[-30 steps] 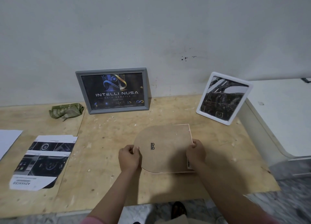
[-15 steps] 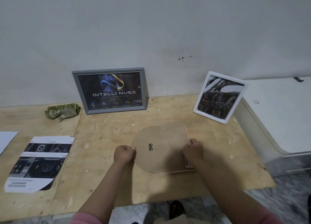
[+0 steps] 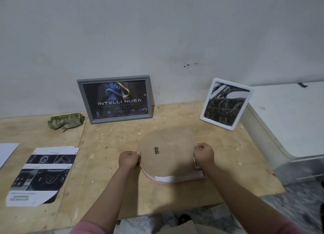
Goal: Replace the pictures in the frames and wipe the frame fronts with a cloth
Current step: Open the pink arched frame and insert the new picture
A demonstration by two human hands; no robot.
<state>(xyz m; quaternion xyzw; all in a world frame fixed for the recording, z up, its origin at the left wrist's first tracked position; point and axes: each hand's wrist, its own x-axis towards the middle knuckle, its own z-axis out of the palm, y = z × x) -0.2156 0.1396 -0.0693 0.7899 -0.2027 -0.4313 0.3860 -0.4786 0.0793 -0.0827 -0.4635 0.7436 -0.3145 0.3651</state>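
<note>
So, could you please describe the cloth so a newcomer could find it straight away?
Start at the grey frame leaning on the wall. The cloth lies just left of it on the wooden table. It is the only crumpled green thing; the printed sheet nearer the person lies flat.

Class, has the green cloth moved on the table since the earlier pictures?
No. The green cloth lies beside the grey frame's left corner as before.
</note>
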